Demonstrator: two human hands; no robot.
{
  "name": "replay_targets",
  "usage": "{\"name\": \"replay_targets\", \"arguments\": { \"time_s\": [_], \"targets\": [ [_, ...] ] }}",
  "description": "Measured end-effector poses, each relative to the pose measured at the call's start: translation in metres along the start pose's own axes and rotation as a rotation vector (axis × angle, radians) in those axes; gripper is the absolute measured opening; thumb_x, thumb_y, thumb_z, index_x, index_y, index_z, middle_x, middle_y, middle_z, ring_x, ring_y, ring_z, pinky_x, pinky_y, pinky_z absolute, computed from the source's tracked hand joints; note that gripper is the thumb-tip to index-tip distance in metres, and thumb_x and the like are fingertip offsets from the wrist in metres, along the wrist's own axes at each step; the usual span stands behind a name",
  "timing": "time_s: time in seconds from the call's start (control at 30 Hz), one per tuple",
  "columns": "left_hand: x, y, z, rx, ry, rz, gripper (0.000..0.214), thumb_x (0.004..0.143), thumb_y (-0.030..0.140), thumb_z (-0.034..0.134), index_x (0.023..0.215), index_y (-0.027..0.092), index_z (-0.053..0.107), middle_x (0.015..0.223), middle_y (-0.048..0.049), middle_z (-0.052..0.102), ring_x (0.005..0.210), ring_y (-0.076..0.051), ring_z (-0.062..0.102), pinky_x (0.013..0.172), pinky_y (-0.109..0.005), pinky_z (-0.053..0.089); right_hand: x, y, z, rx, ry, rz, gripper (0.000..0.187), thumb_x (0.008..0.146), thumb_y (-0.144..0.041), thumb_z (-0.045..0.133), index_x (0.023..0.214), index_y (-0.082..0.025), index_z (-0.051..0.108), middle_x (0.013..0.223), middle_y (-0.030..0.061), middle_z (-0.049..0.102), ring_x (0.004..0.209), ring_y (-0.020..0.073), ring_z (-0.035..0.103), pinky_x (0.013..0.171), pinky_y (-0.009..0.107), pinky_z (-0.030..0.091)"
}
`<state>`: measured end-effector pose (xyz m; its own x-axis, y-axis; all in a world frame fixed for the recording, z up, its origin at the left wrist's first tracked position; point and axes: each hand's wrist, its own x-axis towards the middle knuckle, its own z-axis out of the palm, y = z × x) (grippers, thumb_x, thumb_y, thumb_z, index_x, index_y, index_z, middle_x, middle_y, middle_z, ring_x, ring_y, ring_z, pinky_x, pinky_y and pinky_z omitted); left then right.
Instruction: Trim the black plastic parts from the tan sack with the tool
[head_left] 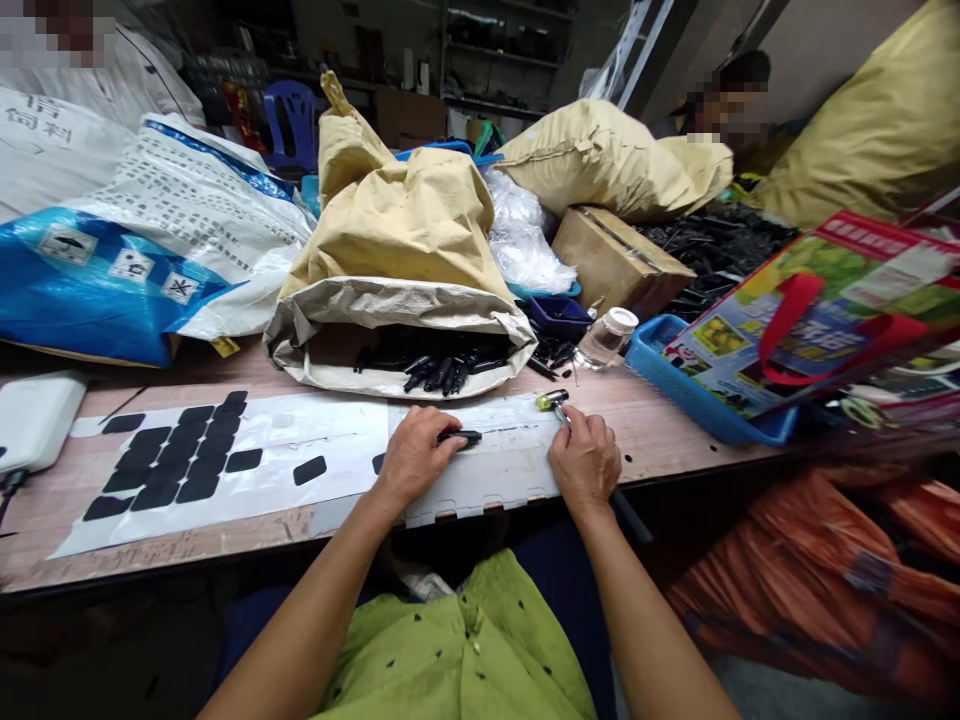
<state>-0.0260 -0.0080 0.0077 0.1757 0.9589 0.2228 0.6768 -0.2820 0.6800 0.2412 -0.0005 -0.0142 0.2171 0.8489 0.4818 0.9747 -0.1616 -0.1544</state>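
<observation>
My left hand (417, 452) is closed around a slim black pen-like piece (466, 437), whose end sticks out to the right above a white sheet. My right hand (586, 456) grips a small hammer (553, 400); its head has a yellow-green face and a black one. A dark handle end shows below that wrist. Black rounded squares (202, 478) lie in rows on the white sheet (274, 480) to the left, with a few loose ones nearer my left hand. Just beyond my hands, an open tan sack (405, 220) lies with many black pieces (442, 370) in its mouth.
A blue tray (667, 385) with a printed bag (817, 310) stands right of a clear jar (606, 338). A cardboard box (622, 260) and a black heap lie behind. Blue-white sacks (150, 240) and a white device (37, 420) are left. Another person sits at back right.
</observation>
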Motion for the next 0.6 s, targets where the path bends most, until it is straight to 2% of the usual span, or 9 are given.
{"name": "replay_targets", "arguments": {
  "time_s": [0.07, 0.13, 0.27, 0.33, 0.43, 0.5, 0.6],
  "targets": [
    [-0.002, -0.002, 0.013, -0.014, -0.01, 0.005, 0.012, 0.089, 0.027, 0.073, 0.1, 0.022, 0.075, 0.095, -0.0033, 0.071, 0.095, -0.024, 0.057, 0.087, -0.037, 0.045, 0.0, 0.0, -0.001, 0.015, -0.004, 0.01, 0.031, 0.094, -0.019, 0.059, 0.122, -0.024, 0.072, 0.1, 0.008, 0.063, 0.089, 0.0214, 0.05, 0.072, 0.032, 0.029],
    [-0.001, -0.006, 0.018, -0.026, -0.014, 0.004, 0.015, 0.086, 0.025, 0.075, 0.101, 0.022, 0.075, 0.095, -0.0033, 0.071, 0.095, -0.024, 0.057, 0.087, -0.037, 0.044, 0.003, 0.002, -0.001, 0.039, -0.024, 0.012, 0.031, 0.094, -0.019, 0.06, 0.122, -0.024, 0.073, 0.102, 0.0085, 0.064, 0.09, 0.0216, 0.051, 0.073, 0.032, 0.031],
    [0.003, -0.01, 0.015, -0.057, -0.02, -0.034, 0.016, 0.082, 0.023, 0.077, 0.098, 0.022, 0.076, 0.094, -0.0024, 0.071, 0.094, -0.023, 0.057, 0.085, -0.036, 0.043, 0.011, 0.006, -0.007, 0.18, -0.097, 0.048, 0.033, 0.093, -0.018, 0.057, 0.121, -0.022, 0.074, 0.103, 0.009, 0.067, 0.092, 0.0218, 0.056, 0.077, 0.032, 0.038],
    [0.003, -0.01, 0.014, -0.073, -0.034, -0.043, 0.015, 0.081, 0.022, 0.077, 0.097, 0.022, 0.076, 0.092, -0.0017, 0.07, 0.093, -0.023, 0.058, 0.084, -0.036, 0.043, 0.01, 0.005, -0.015, 0.315, -0.085, 0.095, 0.034, 0.093, -0.019, 0.054, 0.121, -0.021, 0.074, 0.106, 0.0093, 0.069, 0.091, 0.0216, 0.059, 0.079, 0.033, 0.042],
    [0.003, -0.011, 0.012, -0.095, -0.061, -0.028, 0.016, 0.08, 0.021, 0.077, 0.095, 0.022, 0.077, 0.089, -0.0015, 0.069, 0.093, -0.022, 0.058, 0.084, -0.035, 0.042, -0.003, -0.008, -0.033, 0.601, -0.078, 0.1, 0.036, 0.095, -0.026, 0.052, 0.124, -0.018, 0.071, 0.11, 0.0103, 0.072, 0.09, 0.021, 0.064, 0.083, 0.035, 0.049],
    [0.003, -0.012, 0.009, -0.109, -0.082, -0.028, 0.016, 0.079, 0.021, 0.077, 0.095, 0.022, 0.077, 0.088, -0.0019, 0.069, 0.094, -0.023, 0.058, 0.085, -0.036, 0.042, -0.016, -0.023, -0.046, 0.788, -0.157, 0.045, 0.035, 0.097, -0.031, 0.053, 0.125, -0.019, 0.071, 0.114, 0.01, 0.074, 0.096, 0.0212, 0.067, 0.088, 0.035, 0.053],
    [0.003, -0.014, 0.003, -0.128, -0.126, -0.027, 0.017, 0.079, 0.024, 0.077, 0.096, 0.022, 0.079, 0.088, -0.0029, 0.069, 0.095, -0.024, 0.058, 0.086, -0.036, 0.043, -0.035, -0.047, -0.063, 0.91, -0.247, -0.089, 0.032, 0.099, -0.029, 0.053, 0.126, -0.021, 0.07, 0.121, 0.0094, 0.073, 0.111, 0.0214, 0.067, 0.099, 0.037, 0.053]
  ]
}}
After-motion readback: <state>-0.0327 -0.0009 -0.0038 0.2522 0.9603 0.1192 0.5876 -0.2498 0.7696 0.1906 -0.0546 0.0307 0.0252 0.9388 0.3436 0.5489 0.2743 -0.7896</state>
